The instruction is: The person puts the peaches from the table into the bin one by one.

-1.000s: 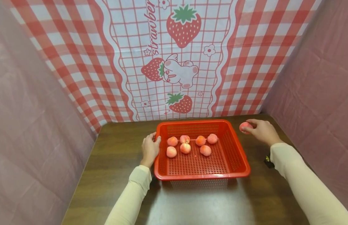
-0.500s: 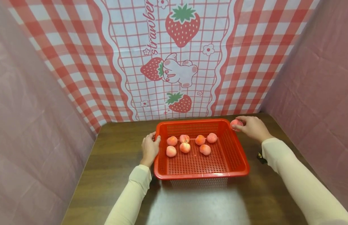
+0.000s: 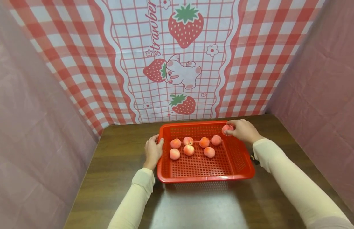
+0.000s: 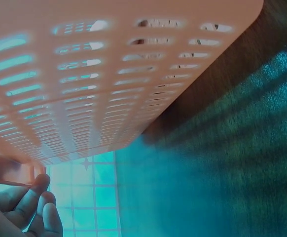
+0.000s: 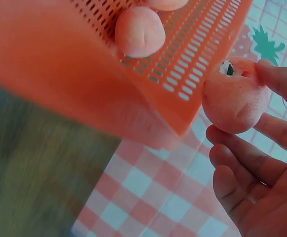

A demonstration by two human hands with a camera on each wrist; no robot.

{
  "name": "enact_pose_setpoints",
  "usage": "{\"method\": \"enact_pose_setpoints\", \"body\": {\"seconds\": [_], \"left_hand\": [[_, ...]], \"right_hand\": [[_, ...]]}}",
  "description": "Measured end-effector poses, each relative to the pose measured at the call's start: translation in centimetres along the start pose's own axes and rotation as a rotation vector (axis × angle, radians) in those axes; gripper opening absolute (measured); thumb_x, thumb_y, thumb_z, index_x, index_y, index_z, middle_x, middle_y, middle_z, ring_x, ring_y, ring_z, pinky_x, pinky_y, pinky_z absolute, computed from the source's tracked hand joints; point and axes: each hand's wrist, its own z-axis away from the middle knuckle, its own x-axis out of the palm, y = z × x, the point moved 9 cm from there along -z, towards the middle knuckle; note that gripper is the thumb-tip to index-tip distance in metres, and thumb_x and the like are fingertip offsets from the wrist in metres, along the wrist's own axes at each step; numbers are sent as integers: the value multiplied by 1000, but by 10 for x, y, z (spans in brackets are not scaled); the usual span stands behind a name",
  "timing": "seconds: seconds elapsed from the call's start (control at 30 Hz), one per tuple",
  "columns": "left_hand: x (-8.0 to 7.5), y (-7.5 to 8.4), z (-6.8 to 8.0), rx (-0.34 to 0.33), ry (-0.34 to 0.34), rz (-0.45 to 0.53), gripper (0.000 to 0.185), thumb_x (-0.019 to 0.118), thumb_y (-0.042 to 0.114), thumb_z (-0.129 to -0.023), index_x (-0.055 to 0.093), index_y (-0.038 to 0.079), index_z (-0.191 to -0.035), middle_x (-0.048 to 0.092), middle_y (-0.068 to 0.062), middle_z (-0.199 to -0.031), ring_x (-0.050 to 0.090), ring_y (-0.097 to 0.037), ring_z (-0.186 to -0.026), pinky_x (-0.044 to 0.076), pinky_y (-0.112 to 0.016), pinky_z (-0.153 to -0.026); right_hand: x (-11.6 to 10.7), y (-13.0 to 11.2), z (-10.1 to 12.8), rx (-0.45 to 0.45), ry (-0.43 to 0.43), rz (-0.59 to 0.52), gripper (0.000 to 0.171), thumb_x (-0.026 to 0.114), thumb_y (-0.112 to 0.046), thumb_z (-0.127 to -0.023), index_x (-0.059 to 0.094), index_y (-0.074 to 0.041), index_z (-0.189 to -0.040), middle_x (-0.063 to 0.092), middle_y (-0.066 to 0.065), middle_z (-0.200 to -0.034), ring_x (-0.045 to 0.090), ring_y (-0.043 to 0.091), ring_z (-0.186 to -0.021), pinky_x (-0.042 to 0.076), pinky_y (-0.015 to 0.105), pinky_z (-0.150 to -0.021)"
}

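head view: right hand (image 3: 245,130) pinches a peach (image 3: 226,128) just above the red basket's (image 3: 205,179) far right corner; left hand (image 3: 152,150) grips the left rim.

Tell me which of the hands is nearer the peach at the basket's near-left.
Left. The left hand grips the basket rim right beside that peach; the right hand holds another peach over the far-right corner.

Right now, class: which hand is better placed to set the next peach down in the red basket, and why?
Right. The right hand holds a peach over the basket's far right corner; the left hand grips the basket's left rim.
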Motion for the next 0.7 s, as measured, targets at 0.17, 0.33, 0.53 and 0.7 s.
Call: {"method": "enact_pose_setpoints", "body": {"seconds": [0.17,0.33,0.53,0.7], "left_hand": [[0,0,0,4,8,3,34,66,22,-90,69,4,-119,72,-13,-107,63,-35,-100,47,-47,-90],[0,0,-1,9,7,1,34,66,23,-90,69,5,-119,72,-13,-107,63,-35,-101,47,-47,-91],[1,-2,-3,0,-2,0,34,66,23,-91,69,5,-120,72,-13,-109,63,-34,-102,47,-47,-92],[2,-4,-3,-9,-3,-1,34,67,23,-90,69,6,-120,72,-13,-108,63,-34,-102,47,-47,-91]], "right_hand": [[14,-5,-4,-5,-50,17,51,71,-33,-88,63,-1,-127,71,15,-100,54,21,-72,47,41,-71],[23,-10,-6,-15,-83,32,47,72,-29,-87,64,-1,-124,71,17,-107,63,26,-83,51,48,-80],[38,-15,-8,-20,-148,34,45,71,-25,-86,65,1,-122,71,19,-111,67,30,-92,52,51,-86],[55,-17,-8,-23,-193,48,43,72,-21,-84,66,1,-120,69,21,-114,67,33,-97,53,50,-86]]}}
